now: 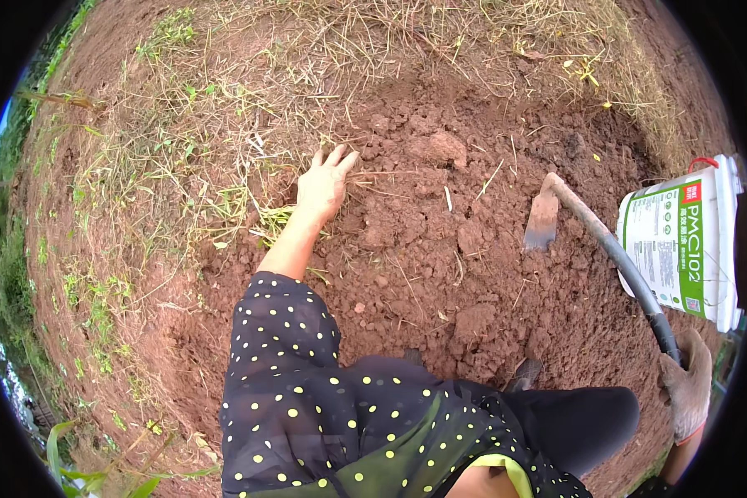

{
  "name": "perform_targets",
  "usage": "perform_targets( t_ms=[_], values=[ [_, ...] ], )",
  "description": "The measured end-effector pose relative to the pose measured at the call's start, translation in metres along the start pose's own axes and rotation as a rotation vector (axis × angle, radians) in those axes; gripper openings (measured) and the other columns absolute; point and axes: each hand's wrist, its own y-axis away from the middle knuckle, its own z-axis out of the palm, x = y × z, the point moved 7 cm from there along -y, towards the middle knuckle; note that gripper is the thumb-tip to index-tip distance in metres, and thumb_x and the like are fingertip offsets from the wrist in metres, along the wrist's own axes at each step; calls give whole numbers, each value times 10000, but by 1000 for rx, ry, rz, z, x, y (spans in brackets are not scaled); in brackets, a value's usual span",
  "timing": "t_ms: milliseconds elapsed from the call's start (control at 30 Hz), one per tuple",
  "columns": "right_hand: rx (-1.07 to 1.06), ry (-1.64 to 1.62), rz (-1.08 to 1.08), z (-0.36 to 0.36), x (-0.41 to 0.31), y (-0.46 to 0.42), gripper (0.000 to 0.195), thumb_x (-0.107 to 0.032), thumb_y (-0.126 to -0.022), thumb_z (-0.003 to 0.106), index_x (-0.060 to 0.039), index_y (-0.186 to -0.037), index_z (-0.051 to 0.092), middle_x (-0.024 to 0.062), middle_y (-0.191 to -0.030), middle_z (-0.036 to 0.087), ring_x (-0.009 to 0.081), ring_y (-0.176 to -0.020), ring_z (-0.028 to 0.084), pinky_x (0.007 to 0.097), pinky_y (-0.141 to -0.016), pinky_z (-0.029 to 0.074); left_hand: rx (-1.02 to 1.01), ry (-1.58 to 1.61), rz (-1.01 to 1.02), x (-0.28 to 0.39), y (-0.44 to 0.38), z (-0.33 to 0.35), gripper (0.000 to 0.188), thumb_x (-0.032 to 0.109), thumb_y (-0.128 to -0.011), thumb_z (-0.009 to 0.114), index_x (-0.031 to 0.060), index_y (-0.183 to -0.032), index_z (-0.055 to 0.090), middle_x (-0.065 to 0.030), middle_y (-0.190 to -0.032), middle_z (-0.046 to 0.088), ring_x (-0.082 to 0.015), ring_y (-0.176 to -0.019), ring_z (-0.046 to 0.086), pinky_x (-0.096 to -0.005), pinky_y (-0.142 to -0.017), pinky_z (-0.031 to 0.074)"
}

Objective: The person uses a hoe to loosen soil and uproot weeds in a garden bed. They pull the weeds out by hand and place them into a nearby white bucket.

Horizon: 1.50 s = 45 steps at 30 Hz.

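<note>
My bare left hand (324, 183) reaches down to the line where dry weeds meet loosened reddish soil. Its fingers are spread over the dirt, and nothing shows in its grip. Pulled green and yellow grass stems (274, 221) lie beside that wrist. Far to the right, my right hand (688, 383) wears a soiled knit work glove and is closed around the dark handle of a hoe (622, 261). The hoe's flat metal blade (541, 221) rests on the broken soil.
A white plastic bucket (716, 236) with a green printed label and a lid stands at the right. Dry cut grass (373, 37) covers the ground ahead. Soil clods (439, 149) lie before me. My shoe (523, 375) shows beside my bent knee. Green plants grow at the left.
</note>
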Motion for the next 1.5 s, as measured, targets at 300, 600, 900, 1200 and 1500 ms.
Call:
perform_targets(
  t_ms=[300,600,900,1200,1500],
  values=[
    [53,2,-6,-1,11,-2,107,-33,-743,509,-78,-761,413,-10,-529,390,63,-378,398,207,-305,281,-420,-178,-485,-36,31,71,361,172,-860,463,138,-1218,502,-108,-1108,578,-312,-973,589,-399,-714,512],
    [-25,-31,-77,2,2,-2,106,-54,-756,509,-81,-771,409,-13,-548,390,54,-391,384,195,-318,276,4,180,-512,-47,43,-25,264,225,-769,616,53,-962,564,-164,-858,616,-331,-849,597,-428,-724,465],
    [5,31,-33,0,-2,-6,130,-53,-747,531,-63,-815,421,-3,-576,408,69,-402,416,201,-326,305,178,209,-642,-121,-62,-53,481,352,-769,647,202,-1192,474,-176,-1234,416,-410,-1074,454,-497,-820,426],
    [45,-46,-87,-8,37,-2,384,-61,-753,561,11,-1109,433,59,-793,478,87,-493,466,211,-377,354,-129,142,-1044,-98,-98,-20,692,335,-686,743,269,-1287,408,-116,-1351,278,-390,-1250,261,-556,-898,395],
    [-13,-22,-28,2,-5,-3,109,-76,-748,538,-51,-761,433,8,-548,428,76,-402,420,208,-337,313,188,95,-602,-78,-78,1,252,106,-785,557,116,-1033,606,-169,-1099,522,-413,-890,561,-442,-772,474]
  ],
)
